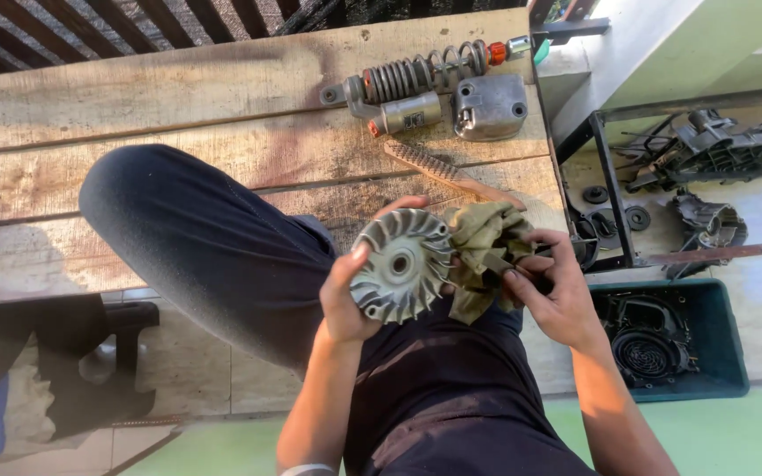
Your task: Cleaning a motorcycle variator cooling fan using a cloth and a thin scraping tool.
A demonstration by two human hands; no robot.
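My left hand grips a round grey metal fan disc with curved fins around its rim and a hole in the middle, tilted toward me. My right hand is closed on a crumpled olive rag that presses against the disc's right edge. Both hands hover above my lap, over a raised knee in dark trousers.
A wooden plank bench carries a coil shock absorber, a grey metal cover and a wire brush. At right, a metal rack holds dark engine parts, and a teal tray holds a black fan housing.
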